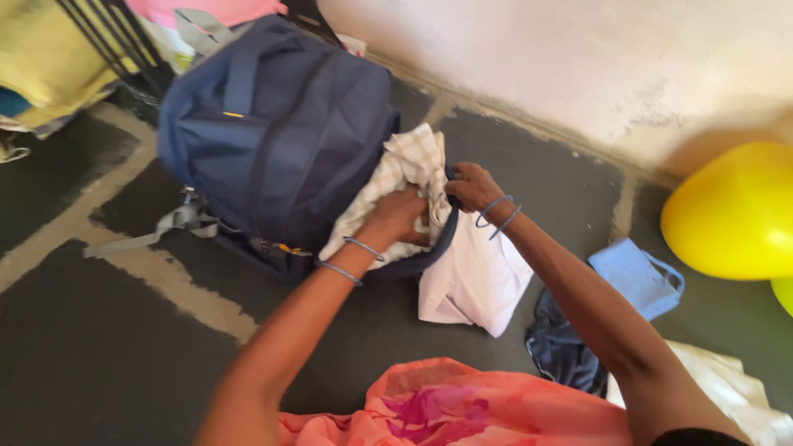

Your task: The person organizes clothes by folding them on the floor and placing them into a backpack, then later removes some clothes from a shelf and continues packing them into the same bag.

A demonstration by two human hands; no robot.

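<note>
Centre frame, the left hand [402, 213] is clamped on the checked cloth [405, 177] at the navy backpack [273, 132] mouth, while the right hand [472, 187] pinches its rim.

Looks like a room in somebody's home, pretty lived-in. The floor [99, 363] is dark stone slabs with pale, rough joints, and the wall [537, 58] is whitewashed plaster, stained and flaking near the bottom. Household stuff is just lying around on the ground: a navy backpack [273, 132] stuffed with clothes, a white garment [475, 285], a blue cloth [636, 277], a dark one [562, 351], plus a big yellow ball [731, 215] off to the side. Top left there's a black metal rack [107, 37] with yellow bedding [41, 66] piled against it.
</note>
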